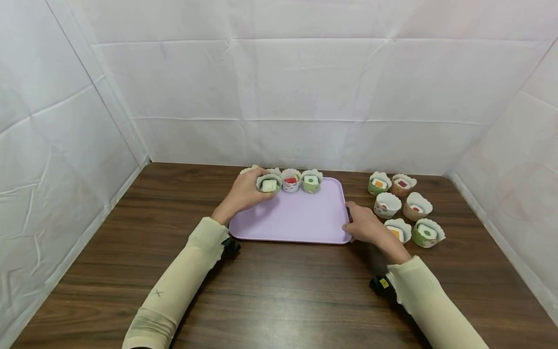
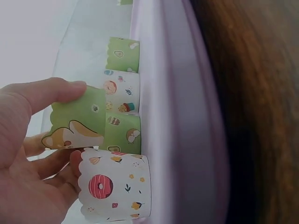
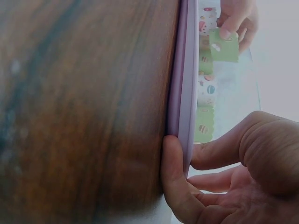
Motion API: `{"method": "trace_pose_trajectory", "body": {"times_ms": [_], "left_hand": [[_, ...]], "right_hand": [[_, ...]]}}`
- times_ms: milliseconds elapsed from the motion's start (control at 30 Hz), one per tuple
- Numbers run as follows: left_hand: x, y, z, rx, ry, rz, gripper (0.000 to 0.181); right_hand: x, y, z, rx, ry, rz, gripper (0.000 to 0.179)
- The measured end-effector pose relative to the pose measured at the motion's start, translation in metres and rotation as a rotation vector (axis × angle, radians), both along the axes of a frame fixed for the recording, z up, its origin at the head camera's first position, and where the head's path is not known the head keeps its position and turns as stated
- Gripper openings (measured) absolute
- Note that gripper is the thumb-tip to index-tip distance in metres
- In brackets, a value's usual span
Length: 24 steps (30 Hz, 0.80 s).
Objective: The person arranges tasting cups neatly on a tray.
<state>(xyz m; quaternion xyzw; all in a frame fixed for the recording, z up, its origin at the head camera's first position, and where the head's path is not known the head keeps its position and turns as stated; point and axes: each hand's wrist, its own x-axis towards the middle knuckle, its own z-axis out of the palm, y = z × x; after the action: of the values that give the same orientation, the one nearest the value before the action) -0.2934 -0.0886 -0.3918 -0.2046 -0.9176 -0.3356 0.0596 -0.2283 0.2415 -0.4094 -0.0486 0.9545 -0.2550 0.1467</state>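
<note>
My left hand (image 1: pixel 246 191) grips a green paper cake cup (image 1: pixel 269 184) with a pale cake in it, thumb on one side and fingers on the other. In the left wrist view that cup (image 2: pixel 77 119) is lifted above the row of cups on the lilac tray (image 1: pixel 296 218). A white patterned cup (image 2: pixel 117 186) and another green cup (image 2: pixel 122 133) stand right by it. Farther along the tray's back edge are a white cup with red topping (image 1: pixel 290 181) and a green cup (image 1: pixel 311 181). My right hand (image 1: pixel 364 223) pinches the tray's right edge near its front corner.
Right of the tray, several more cake cups stand on the dark wooden table (image 1: pixel 283 291), among them a white cup (image 1: pixel 387 205), a brown cup (image 1: pixel 417 206) and a green cup (image 1: pixel 428 233). White sheeting (image 1: pixel 305 82) hangs behind the table and along both sides.
</note>
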Motion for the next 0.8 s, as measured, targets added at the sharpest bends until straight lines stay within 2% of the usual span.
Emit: {"method": "trace_pose_trajectory", "body": {"times_ms": [167, 600, 800], "left_hand": [[0.0019, 0.0016, 0.0006, -0.035, 0.027, 0.009, 0.06], [0.0023, 0.0028, -0.003, -0.1, 0.014, -0.036, 0.062], [0.001, 0.0035, -0.0057, -0.147, 0.067, -0.054, 0.061]], "right_hand": [[-0.0006, -0.0005, 0.0008, 0.002, -0.002, -0.001, 0.072], [0.0018, -0.0003, 0.0002, -0.002, 0.006, 0.002, 0.072], [0.0021, 0.0004, 0.0001, -0.008, 0.017, 0.011, 0.071]]}}
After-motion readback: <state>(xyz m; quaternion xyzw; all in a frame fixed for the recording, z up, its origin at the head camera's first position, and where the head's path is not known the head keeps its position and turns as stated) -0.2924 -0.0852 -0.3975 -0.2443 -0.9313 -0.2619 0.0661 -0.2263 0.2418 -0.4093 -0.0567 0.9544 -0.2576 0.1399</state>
